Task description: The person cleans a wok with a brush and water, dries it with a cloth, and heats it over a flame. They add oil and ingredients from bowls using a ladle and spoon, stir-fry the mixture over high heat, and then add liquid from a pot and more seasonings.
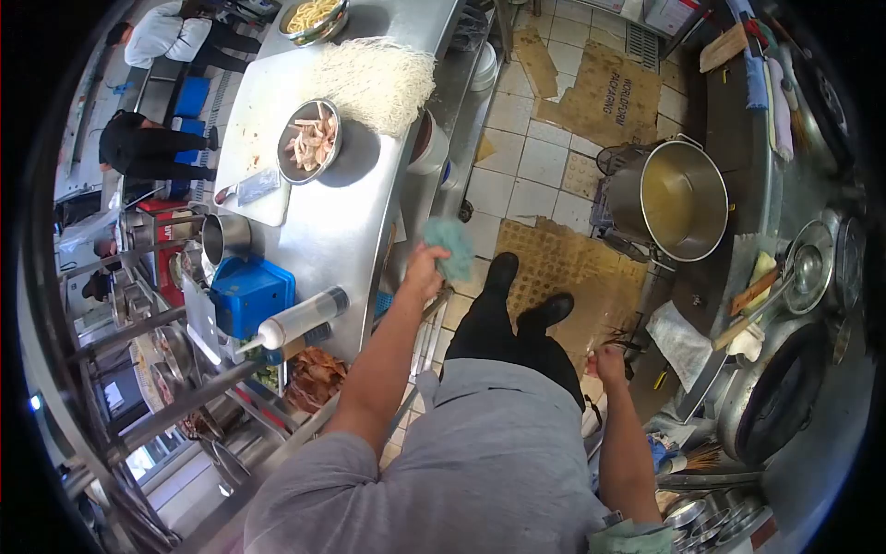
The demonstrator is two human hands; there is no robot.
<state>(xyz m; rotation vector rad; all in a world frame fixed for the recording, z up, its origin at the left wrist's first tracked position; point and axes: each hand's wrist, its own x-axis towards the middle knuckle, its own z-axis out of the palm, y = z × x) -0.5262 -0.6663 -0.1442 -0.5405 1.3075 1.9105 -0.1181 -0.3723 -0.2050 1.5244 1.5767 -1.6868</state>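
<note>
My left hand [425, 273] is closed around a crumpled green cloth [448, 247], held just off the edge of the steel table. My right hand [609, 366] hangs low by my right leg with its fingers curled; whatever may be in them is too small to make out. On the table, left of the cloth, a metal bowl [284, 159] holds strips of raw meat. It stands partly on a white cutting board [268, 97], where a cleaver [251, 188] lies flat. Pale noodles [374, 81] are spread beyond the bowl.
A big pot of liquid [674, 198] stands at the right. Near the table's close end are a squeeze bottle [305, 319], a blue container [251, 295] and a steel pot [225, 236]. Cardboard [591, 277] covers the floor tiles. Two people work at the far left. A wok [780, 392] sits right.
</note>
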